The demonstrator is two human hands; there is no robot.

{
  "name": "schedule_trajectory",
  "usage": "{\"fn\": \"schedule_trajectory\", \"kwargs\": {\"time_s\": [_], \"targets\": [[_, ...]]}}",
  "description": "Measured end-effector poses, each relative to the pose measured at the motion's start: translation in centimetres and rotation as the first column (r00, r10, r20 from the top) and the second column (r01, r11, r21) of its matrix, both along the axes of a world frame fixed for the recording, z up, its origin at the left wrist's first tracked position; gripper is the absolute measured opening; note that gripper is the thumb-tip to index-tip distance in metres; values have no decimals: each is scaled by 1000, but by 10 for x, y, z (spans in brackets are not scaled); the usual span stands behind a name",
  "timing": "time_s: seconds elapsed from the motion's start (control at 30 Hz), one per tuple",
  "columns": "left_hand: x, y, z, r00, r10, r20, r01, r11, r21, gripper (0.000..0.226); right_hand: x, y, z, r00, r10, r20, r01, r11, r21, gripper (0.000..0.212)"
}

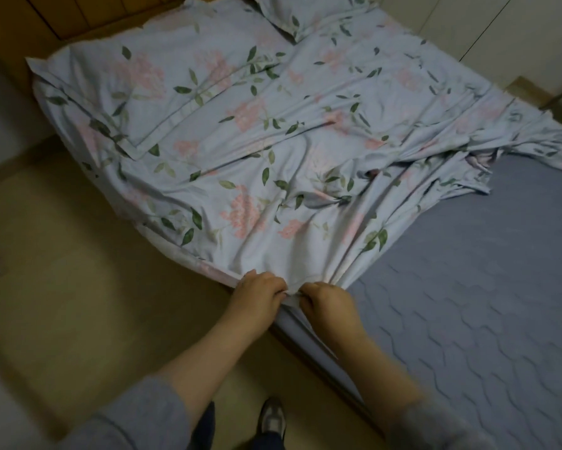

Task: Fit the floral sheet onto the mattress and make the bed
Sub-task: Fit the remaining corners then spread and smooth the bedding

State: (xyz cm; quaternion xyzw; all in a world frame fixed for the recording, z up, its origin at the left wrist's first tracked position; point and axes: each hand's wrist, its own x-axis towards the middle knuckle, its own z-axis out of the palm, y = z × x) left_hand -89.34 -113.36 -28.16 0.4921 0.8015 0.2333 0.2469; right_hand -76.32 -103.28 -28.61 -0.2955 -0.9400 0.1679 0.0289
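The floral sheet (pixel 273 131), pale blue with pink flowers and green leaves, lies crumpled over the far half of the mattress (pixel 487 287). The near right part of the grey-blue quilted mattress is bare. My left hand (pixel 256 295) and my right hand (pixel 330 303) sit side by side at the mattress's near edge, each gripping the sheet's hem, and folds fan out from them. Two pillows in matching floral cases lie on the sheet: one (pixel 127 92) at the far left corner, one (pixel 308 14) at the top.
A wooden headboard (pixel 88 14) stands behind the bed at top left. Tan floor (pixel 78 287) runs along the bed's left side, where my shoe (pixel 273 417) stands. A white wall or wardrobe (pixel 500 34) is at the far right, with a wooden piece (pixel 526 86) beside it.
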Motion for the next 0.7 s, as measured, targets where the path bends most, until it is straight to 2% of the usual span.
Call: {"fn": "schedule_trajectory", "kwargs": {"time_s": [0.13, 0.23, 0.43, 0.57, 0.7], "targets": [[11, -2, 22, 999, -43, 3, 43, 996, 73, 17, 15, 15, 19, 995, 64, 73, -73, 989, 131, 8], [16, -13, 38, 1000, -24, -1, 24, 993, 112, 14, 19, 31, 29, 989, 78, 123, -101, 976, 193, 6], [4, -37, 55, 999, 35, -39, -32, 996, 86, 11, 23, 67, 45, 994, -55, 94, 31, 969, 244, 13], [-4, -48, 55, 995, 47, -88, -46, 999, 9, 11, 38, 76, 56, 981, -168, 92, 147, 968, 204, 11], [0, -52, 51, 993, 47, -105, -62, 987, -149, 15, 65, 58, 62, 967, -127, 220, 100, 987, 126, 14]]}}
